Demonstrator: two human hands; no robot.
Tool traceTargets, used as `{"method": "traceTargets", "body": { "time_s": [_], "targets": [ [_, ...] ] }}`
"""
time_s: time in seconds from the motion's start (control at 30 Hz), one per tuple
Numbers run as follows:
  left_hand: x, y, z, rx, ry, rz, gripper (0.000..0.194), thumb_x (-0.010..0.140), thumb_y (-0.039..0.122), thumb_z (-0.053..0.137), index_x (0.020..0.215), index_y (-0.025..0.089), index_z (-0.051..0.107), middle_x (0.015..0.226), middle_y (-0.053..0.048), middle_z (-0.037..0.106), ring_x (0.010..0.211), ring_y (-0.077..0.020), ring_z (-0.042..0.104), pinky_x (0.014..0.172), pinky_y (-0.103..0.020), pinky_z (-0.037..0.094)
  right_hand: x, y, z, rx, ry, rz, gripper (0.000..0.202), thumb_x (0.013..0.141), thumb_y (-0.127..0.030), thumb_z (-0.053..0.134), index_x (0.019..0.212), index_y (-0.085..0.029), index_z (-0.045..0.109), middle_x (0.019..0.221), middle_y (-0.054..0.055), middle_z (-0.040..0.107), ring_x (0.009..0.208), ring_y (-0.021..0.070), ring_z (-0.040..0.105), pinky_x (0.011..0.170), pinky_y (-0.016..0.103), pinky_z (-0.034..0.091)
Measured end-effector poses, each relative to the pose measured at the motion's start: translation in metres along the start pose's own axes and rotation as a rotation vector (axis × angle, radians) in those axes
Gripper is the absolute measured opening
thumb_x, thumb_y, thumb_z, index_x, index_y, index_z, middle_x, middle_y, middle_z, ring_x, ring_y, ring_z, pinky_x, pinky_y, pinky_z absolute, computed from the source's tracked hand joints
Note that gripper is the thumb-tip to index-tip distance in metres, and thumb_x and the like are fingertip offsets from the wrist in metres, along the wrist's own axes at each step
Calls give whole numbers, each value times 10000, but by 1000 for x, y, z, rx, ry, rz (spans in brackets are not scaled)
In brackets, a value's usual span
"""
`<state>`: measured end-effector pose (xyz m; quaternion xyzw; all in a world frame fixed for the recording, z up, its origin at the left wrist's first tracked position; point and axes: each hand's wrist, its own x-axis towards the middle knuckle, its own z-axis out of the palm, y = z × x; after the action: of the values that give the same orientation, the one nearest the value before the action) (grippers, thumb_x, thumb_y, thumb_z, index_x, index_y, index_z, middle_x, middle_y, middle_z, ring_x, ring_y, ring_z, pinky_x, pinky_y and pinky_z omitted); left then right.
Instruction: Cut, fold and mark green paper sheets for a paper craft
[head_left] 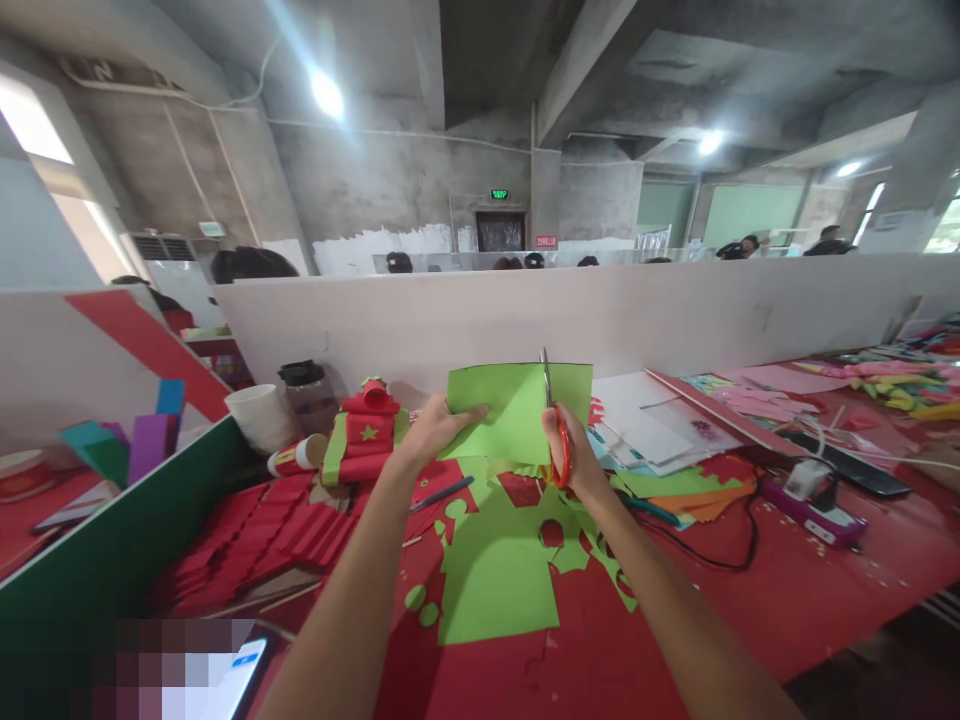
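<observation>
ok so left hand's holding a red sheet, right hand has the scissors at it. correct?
Not quite: the sheet is green, not red, as the head view shows. The rest stands: the left hand holds it, and the right hand has the scissors at it.

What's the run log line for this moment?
left hand: holds green sheet | right hand: holds red-handled scissors at the sheet | below: green paper pieces on red tabletop
</observation>
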<state>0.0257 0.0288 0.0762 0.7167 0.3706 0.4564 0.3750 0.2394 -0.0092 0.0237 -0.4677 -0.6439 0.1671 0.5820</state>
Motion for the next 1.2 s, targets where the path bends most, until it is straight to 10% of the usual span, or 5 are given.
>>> {"method": "traceTargets", "body": {
  "time_s": [0.53,0.73,0.9,1.03,1.2],
  "targets": [
    [-2,3,0,28,-41,-42,465,689,490,752,996,142,725,997,-109,739,886,-274,676,778,-371,543,3,-1,-3,62,48,78,481,848,-701,448,769,-226,435,595,-42,463,513,141,456,485,260,377],
    [-1,-5,-27,-80,165,-40,489,697,399,778,1106,146,692,1146,-127,705,1000,-259,669,910,-385,519,5,-5,-14,283,56,152,460,838,-679,498,895,-224,469,578,-74,452,387,98,421,360,210,347],
    [3,-20,-60,-251,499,19,427,640,310,810,1025,161,697,1124,-110,717,1045,-254,667,945,-380,519,-3,-14,-24,59,-362,72,355,813,-539,624,907,-199,592,643,-42,561,479,105,490,453,209,379],
    [3,-30,-71,-289,531,41,392,644,291,804,1011,199,701,1089,-88,731,1080,-259,656,964,-388,512,-20,-23,-9,-164,-702,-6,326,784,-472,671,984,-214,678,702,-19,635,548,123,515,498,214,344],
    [1,-28,-67,-252,520,35,480,598,335,833,1024,157,703,1100,-109,726,1037,-272,669,935,-383,522,-38,-20,19,-413,-819,-114,348,775,-432,675,1062,-235,684,701,-3,633,556,142,505,505,231,304]
  ]
}}
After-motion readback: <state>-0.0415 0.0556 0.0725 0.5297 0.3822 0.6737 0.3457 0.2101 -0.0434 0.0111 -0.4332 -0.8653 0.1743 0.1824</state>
